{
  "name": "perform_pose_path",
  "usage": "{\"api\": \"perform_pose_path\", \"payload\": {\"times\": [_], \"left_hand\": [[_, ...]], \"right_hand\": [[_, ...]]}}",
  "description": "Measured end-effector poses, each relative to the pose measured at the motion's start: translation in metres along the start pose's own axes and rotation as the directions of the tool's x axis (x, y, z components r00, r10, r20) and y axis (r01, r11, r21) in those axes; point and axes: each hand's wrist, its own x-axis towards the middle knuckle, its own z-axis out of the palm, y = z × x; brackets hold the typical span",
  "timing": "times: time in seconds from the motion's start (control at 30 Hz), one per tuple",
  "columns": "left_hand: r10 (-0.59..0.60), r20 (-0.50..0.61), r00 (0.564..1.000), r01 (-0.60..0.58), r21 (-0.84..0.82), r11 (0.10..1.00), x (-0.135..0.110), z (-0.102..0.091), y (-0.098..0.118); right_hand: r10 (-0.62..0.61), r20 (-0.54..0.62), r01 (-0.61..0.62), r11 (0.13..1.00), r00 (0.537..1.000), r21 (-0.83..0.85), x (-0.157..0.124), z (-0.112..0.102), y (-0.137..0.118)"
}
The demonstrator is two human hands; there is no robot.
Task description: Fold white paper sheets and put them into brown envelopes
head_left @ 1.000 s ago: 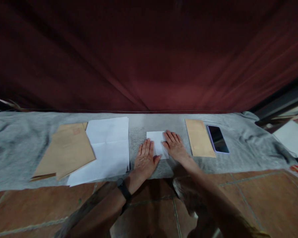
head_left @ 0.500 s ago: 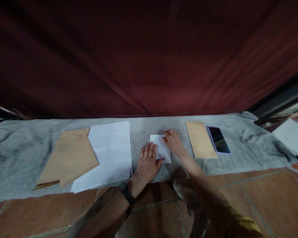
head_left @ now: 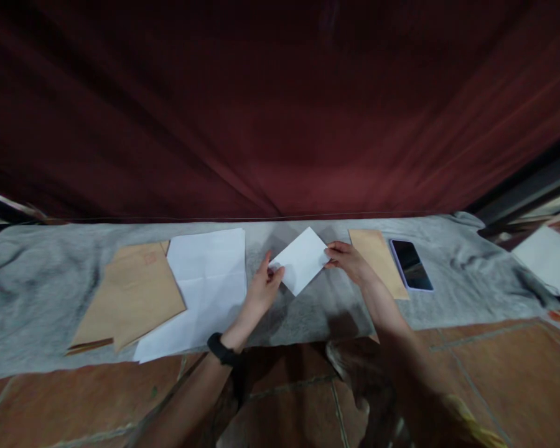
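Note:
A folded sheet of white paper [head_left: 302,260] is held up off the grey cloth, turned so its corners point up and down. My left hand [head_left: 264,281] pinches its left corner between thumb and fingers. At the opposite corner, my right hand [head_left: 348,258] grips the paper the same way. Just beyond my right hand lies a single brown envelope [head_left: 378,258]. A stack of larger white sheets [head_left: 210,274] rests to the left of my left hand, partly under several brown envelopes [head_left: 140,292].
A phone [head_left: 411,264] in a pale purple case lies right of the single envelope. Grey cloth [head_left: 476,274] covers the long surface. A dark red curtain [head_left: 280,124] hangs behind it, and tiled floor [head_left: 504,367] shows in front. White paper [head_left: 548,258] stands at the far right.
Both hands have gone from pressing the folded paper flat on the cloth to gripping it by opposite corners. The paper has been lifted and turned.

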Motion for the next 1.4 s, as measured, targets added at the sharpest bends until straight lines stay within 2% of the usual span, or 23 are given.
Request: {"api": "perform_pose_path", "payload": {"times": [0.07, 0.13, 0.2, 0.3, 0.43, 0.53, 0.6, 0.67, 0.73, 0.8, 0.87, 0.97, 1.07, 1.1, 1.17, 1.27, 1.3, 1.4], "left_hand": [[-0.148, -0.020, 0.989, 0.136, -0.289, 0.948, 0.005, -0.001, -0.001], [-0.262, -0.022, 0.965, 0.221, -0.468, 0.856, 0.006, -0.001, -0.004], [-0.325, -0.007, 0.946, 0.273, -0.523, 0.807, 0.006, 0.000, -0.006], [-0.328, 0.006, 0.945, 0.287, -0.500, 0.817, 0.004, 0.001, -0.005], [-0.286, 0.033, 0.958, 0.276, -0.391, 0.878, 0.005, 0.005, -0.007], [-0.220, 0.016, 0.975, 0.217, -0.235, 0.947, 0.008, 0.006, -0.012], [-0.104, -0.082, 0.991, 0.099, -0.056, 0.993, 0.010, 0.007, -0.015], [0.095, -0.155, 0.983, -0.070, 0.163, 0.984, 0.007, 0.010, -0.016], [0.297, -0.099, 0.950, -0.243, 0.361, 0.900, -0.003, 0.018, -0.016], [0.402, 0.071, 0.913, -0.380, 0.503, 0.776, -0.018, 0.030, -0.017], [0.424, 0.221, 0.878, -0.464, 0.610, 0.642, -0.035, 0.042, -0.019], [0.417, 0.328, 0.848, -0.511, 0.712, 0.482, -0.054, 0.055, -0.023], [0.398, 0.357, 0.845, -0.513, 0.752, 0.414, -0.058, 0.058, -0.026], [0.393, 0.356, 0.848, -0.508, 0.758, 0.408, -0.058, 0.058, -0.026], [0.383, 0.353, 0.853, -0.499, 0.765, 0.407, -0.056, 0.058, -0.027], [0.368, 0.374, 0.851, -0.507, 0.765, 0.396, -0.054, 0.057, -0.028], [0.363, 0.395, 0.844, -0.522, 0.759, 0.388, -0.054, 0.057, -0.029], [0.364, 0.441, 0.820, -0.564, 0.732, 0.383, -0.055, 0.055, -0.035]], "right_hand": [[0.035, 0.009, -0.035, 0.998, 0.999, 0.058, -0.004, 0.001, 0.001], [0.068, 0.039, -0.070, 0.996, 0.997, 0.054, -0.008, 0.002, 0.001], [0.106, 0.087, -0.107, 0.994, 0.991, 0.009, -0.013, 0.002, 0.002], [0.143, 0.127, -0.136, 0.989, 0.982, -0.058, -0.019, 0.002, 0.002], [0.118, 0.063, -0.110, 0.986, 0.991, -0.122, -0.019, 0.004, 0.008], [0.126, 0.063, -0.106, 0.961, 0.990, -0.255, -0.011, 0.007, 0.018], [0.116, 0.041, -0.092, 0.922, 0.992, -0.376, -0.005, 0.008, 0.026], [0.094, 0.013, -0.077, 0.881, 0.995, -0.467, -0.001, 0.009, 0.031], [0.078, -0.008, -0.071, 0.851, 0.997, -0.521, 0.002, 0.010, 0.034], [0.060, -0.030, -0.066, 0.818, 0.998, -0.571, 0.003, 0.011, 0.034], [0.032, -0.053, -0.058, 0.776, 0.998, -0.628, 0.001, 0.014, 0.033], [-0.053, -0.097, -0.040, 0.645, 0.994, -0.763, -0.006, 0.019, 0.030], [-0.218, -0.160, -0.051, 0.436, 0.963, -0.899, -0.018, 0.027, 0.028], [-0.279, -0.161, -0.039, 0.396, 0.947, -0.917, -0.022, 0.032, 0.027], [-0.384, -0.102, 0.060, 0.386, 0.918, -0.921, -0.029, 0.043, 0.030], [-0.452, 0.097, 0.324, 0.459, 0.887, -0.827, -0.036, 0.064, 0.041], [-0.455, 0.163, 0.388, 0.460, 0.875, -0.799, -0.037, 0.071, 0.046], [-0.443, 0.302, 0.477, 0.365, 0.844, -0.799, -0.040, 0.081, 0.061]]}}
